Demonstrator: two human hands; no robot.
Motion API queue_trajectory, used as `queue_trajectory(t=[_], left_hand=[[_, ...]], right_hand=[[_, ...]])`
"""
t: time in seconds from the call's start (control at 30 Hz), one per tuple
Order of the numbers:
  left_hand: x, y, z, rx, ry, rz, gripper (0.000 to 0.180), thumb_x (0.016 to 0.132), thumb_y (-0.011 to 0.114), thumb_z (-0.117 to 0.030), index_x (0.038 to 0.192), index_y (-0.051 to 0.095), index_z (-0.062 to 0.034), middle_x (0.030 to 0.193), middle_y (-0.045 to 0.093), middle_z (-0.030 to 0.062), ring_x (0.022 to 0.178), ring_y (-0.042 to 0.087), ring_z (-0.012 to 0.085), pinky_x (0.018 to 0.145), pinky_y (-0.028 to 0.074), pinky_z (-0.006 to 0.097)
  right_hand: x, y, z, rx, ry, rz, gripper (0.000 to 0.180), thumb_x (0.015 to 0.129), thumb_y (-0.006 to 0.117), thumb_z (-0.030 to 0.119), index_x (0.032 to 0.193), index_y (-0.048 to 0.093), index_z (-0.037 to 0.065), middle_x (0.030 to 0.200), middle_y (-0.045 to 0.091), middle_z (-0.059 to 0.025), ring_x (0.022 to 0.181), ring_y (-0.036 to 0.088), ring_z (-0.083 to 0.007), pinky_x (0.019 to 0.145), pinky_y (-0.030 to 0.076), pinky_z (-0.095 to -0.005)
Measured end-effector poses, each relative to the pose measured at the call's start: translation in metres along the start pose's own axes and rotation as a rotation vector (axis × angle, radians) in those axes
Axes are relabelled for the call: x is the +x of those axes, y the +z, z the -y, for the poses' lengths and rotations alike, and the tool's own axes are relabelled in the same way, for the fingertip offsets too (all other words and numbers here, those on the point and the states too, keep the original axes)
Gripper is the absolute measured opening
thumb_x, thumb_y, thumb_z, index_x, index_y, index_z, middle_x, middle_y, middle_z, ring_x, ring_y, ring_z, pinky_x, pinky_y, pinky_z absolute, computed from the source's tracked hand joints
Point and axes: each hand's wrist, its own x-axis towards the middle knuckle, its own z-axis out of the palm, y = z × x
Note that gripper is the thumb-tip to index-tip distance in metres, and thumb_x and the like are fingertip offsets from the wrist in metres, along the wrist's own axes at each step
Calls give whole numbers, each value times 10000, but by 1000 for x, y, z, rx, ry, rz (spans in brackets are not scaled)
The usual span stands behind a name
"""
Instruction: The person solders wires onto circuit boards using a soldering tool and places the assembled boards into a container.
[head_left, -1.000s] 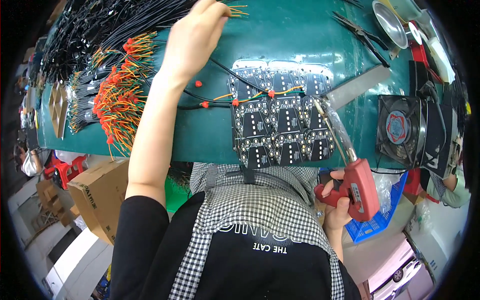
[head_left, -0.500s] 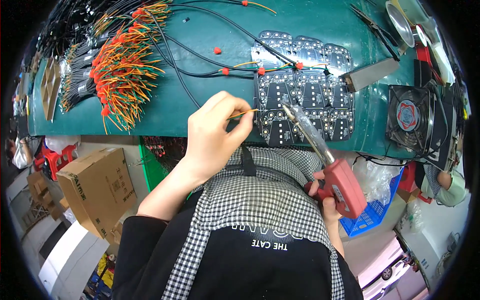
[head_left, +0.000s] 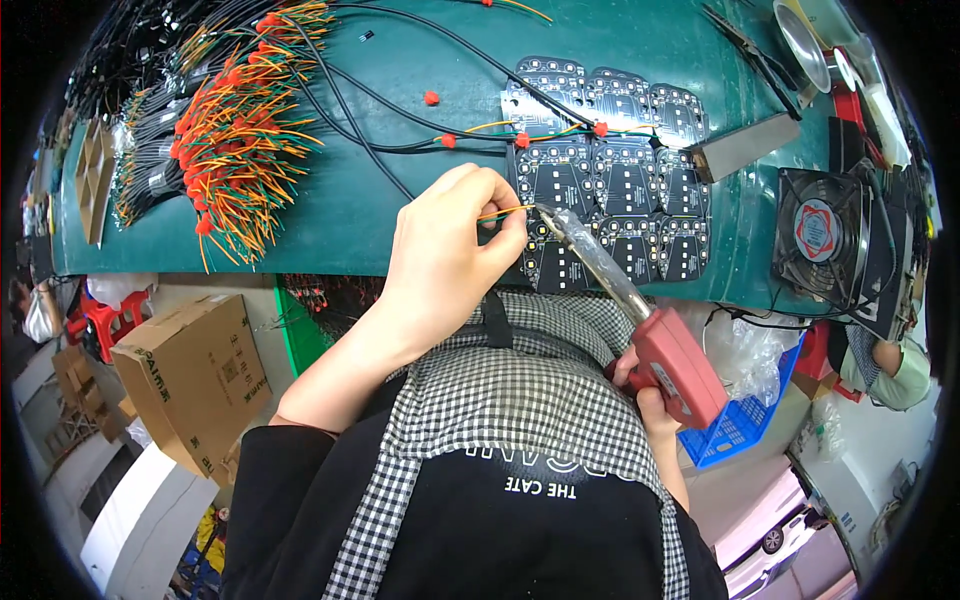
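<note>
1. Circuit boards (head_left: pixel 557 180): on the bench (head_left: pixel 350 220), right of centre at the near edge, set three by three, apparently so that all are within reach.
2. Left grip (head_left: pixel 445 240): thumb and forefinger pinch an orange wire (head_left: pixel 512 211) close to its end, presumably to steady it over the near-left board.
3. Right grip (head_left: pixel 658 412): wrapped around the red soldering gun (head_left: pixel 682 370); trigger finger position cannot be told. The gun slants left and far, its tip by the wire end, seemingly for heating there.
4. Black cables (head_left: pixel 400 118) reach from the left across the far rows.
5. Board appearance: black, rounded outer corners, small pale square parts; glare at the far-left portion.
</note>
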Motion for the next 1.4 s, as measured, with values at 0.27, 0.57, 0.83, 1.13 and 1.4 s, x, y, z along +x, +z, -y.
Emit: queue_trajectory(t=[0.27, 0.57, 0.83, 1.13, 1.4], left_hand=[[3, -4, -4, 39, -50, 70, 124, 722, 645, -50, 771, 539, -7, 725, 554, 102, 663, 574, 241, 590, 459, 342], [7, -8, -10, 124, -64, 127, 94, 744, 634, -24, 783, 562, 23, 710, 542, 71, 658, 538, 124, 578, 449, 248], [7, -16, 0, -7, 42, 28, 112, 738, 671, -30, 833, 612, -22, 696, 564, 80, 626, 569, 210, 585, 453, 312], [6, -12, 0, -8, -16, 34, 67, 740, 661, 27, 786, 612, 15, 671, 548, 23, 628, 502, 79, 588, 405, 217], [7, -10, -1, -48, -87, 59, 71, 718, 638, 13, 742, 572, 7, 608, 432, -10, 548, 389, 60, 488, 315, 227]], right_hand=[[1, -1, -3, -42, -17, -11, 763, 698, 795, 246, 1267, 427, -105, 916, 642, -116, 692, 621, -131, 669, 516, -247], [-2, 6, 8, 63, -14, -61, 841, 715, 789, 320, 1317, 358, -80, 1009, 626, -212, 695, 604, -173, 640, 503, -280], [1, 9, 12, -51, -35, -45, 780, 766, 696, 476, 1238, 406, -72, 1065, 564, -208, 638, 543, -177, 568, 460, -272], [9, 14, 16, 71, 33, -54, 846, 696, 802, 343, 1297, 388, -86, 998, 628, -203, 678, 601, -163, 626, 495, -259], [10, 8, 8, 36, 5, -4, 837, 695, 805, 328, 1292, 396, -91, 928, 638, -149, 683, 609, -146, 641, 507, -248]])
